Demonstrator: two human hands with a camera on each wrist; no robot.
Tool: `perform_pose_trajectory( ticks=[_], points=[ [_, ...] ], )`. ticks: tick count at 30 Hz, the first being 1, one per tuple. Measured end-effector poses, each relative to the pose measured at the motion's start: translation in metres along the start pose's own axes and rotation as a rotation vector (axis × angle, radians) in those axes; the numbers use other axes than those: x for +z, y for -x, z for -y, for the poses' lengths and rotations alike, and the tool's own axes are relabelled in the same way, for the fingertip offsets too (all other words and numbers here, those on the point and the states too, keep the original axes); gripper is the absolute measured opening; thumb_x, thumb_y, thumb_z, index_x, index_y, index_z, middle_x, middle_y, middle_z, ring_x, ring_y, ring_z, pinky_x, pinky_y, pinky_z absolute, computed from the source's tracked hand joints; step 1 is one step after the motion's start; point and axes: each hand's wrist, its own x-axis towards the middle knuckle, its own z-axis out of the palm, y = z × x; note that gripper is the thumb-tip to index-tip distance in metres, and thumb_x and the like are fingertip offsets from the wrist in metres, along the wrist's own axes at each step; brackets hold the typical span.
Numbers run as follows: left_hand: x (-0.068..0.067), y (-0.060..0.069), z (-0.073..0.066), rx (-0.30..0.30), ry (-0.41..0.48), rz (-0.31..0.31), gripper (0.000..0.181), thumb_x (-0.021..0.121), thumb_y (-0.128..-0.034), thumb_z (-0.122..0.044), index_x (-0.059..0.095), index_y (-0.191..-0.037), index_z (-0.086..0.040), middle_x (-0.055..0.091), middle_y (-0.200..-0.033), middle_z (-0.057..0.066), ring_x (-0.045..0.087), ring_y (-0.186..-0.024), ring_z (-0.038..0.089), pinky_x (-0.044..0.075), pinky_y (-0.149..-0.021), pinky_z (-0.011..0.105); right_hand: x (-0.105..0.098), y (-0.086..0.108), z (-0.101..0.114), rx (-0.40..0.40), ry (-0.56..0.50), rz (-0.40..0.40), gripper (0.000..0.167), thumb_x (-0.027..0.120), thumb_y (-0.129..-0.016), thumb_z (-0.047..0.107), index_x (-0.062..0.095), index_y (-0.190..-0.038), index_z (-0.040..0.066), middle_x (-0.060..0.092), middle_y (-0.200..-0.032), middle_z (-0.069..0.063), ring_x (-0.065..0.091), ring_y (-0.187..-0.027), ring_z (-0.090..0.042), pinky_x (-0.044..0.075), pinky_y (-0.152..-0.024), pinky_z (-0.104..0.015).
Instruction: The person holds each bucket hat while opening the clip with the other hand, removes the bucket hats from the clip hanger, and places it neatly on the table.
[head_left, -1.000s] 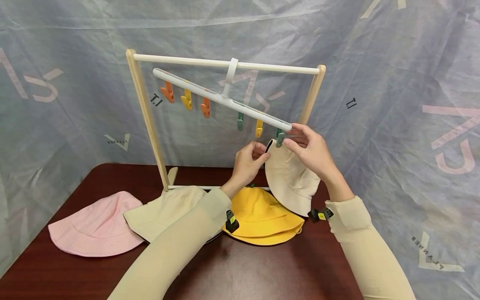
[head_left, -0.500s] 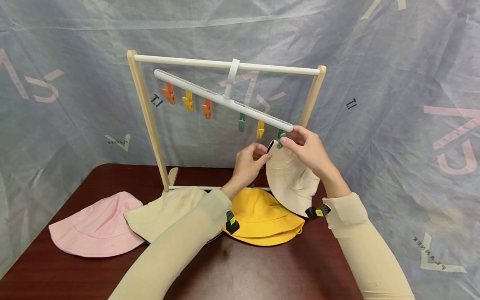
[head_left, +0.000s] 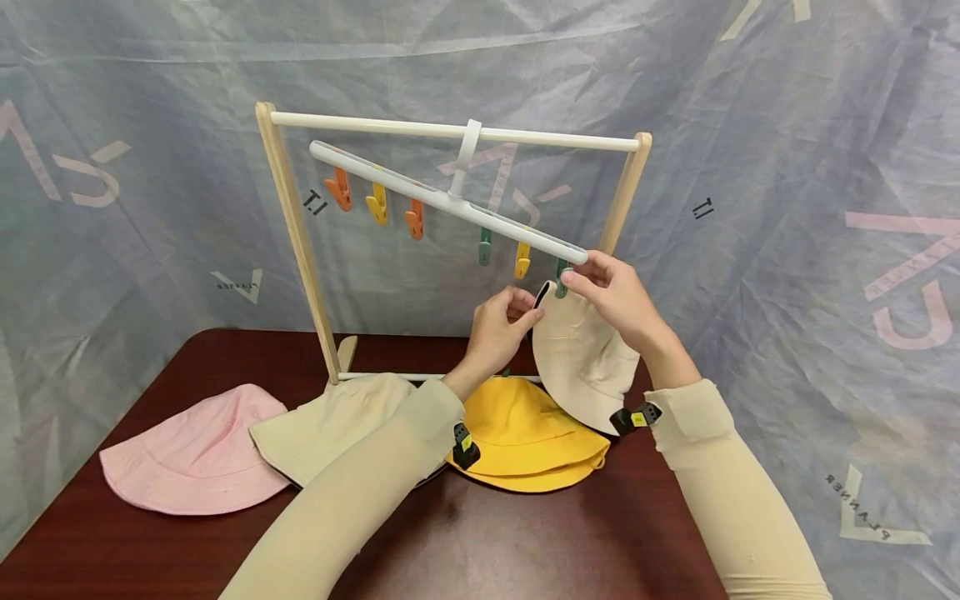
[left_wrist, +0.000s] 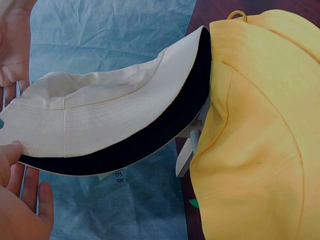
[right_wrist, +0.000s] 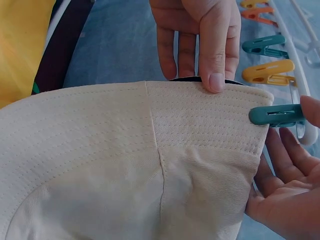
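A cream bucket hat (head_left: 581, 358) with a black lining hangs at the right end of the white clip hanger (head_left: 517, 229). My left hand (head_left: 497, 329) pinches the hat's brim edge, thumb on the cream side and fingers behind, as the right wrist view shows. A green clothespin (right_wrist: 276, 115) bites the brim near its corner. My right hand (head_left: 622, 300) holds that clothespin by its upper end, with the thumb on it and the other fingers behind the brim. In the left wrist view the hat's black underside (left_wrist: 135, 145) shows.
The hanger tilts down to the right, hooked on a wooden rack (head_left: 288, 233). Orange (head_left: 415, 219), yellow (head_left: 522, 260) and green clothespins (head_left: 485, 247) hang along it. Pink (head_left: 198, 458), pale cream (head_left: 337, 417) and yellow hats (head_left: 525, 433) lie on the dark table (head_left: 525, 542).
My right thumb has shifted slightly up and left over the green clothespin, and the right forearm moved a little left. The left hand keeps its pinch on the brim.
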Motion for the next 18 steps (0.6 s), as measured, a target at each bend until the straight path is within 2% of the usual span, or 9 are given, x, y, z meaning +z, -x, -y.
perform_pose_trajectory(
  ticks=[4,13,18],
  points=[
    [0.0006,0.0001,0.0007,0.003,-0.005,-0.003,0.019,0.076,-0.1014,-0.024,0.07,-0.112,-0.009,0.073,-0.107,0.006,0.069,-0.099,0.018,0.058,-0.092,0.029,-0.0001,-0.0008,-0.0009,0.008,-0.027,0.007,0.042,0.068,-0.107,0.028,0.06,-0.135,-0.002,0.069,-0.111,0.004,0.062,-0.107,-0.018,0.045,-0.097,-0.033],
    [0.0016,0.0005,0.0016,0.01,-0.013,-0.007,0.019,0.076,-0.1015,-0.023,0.07,-0.112,-0.008,0.073,-0.107,0.006,0.069,-0.099,0.018,0.058,-0.093,0.029,0.0014,-0.0021,-0.0022,0.019,-0.079,0.015,0.044,0.066,-0.108,0.026,0.059,-0.141,-0.002,0.071,-0.125,-0.008,0.063,-0.114,-0.013,0.044,-0.105,-0.03],
    [0.0019,0.0008,0.0013,0.015,-0.009,-0.011,0.019,0.076,-0.1011,-0.022,0.07,-0.111,-0.008,0.073,-0.106,0.006,0.07,-0.098,0.017,0.058,-0.092,0.028,0.0025,-0.0028,-0.0035,0.013,-0.079,0.002,0.044,0.067,-0.107,0.027,0.06,-0.139,-0.003,0.072,-0.114,0.001,0.062,-0.113,-0.014,0.043,-0.106,-0.031]
  ],
)
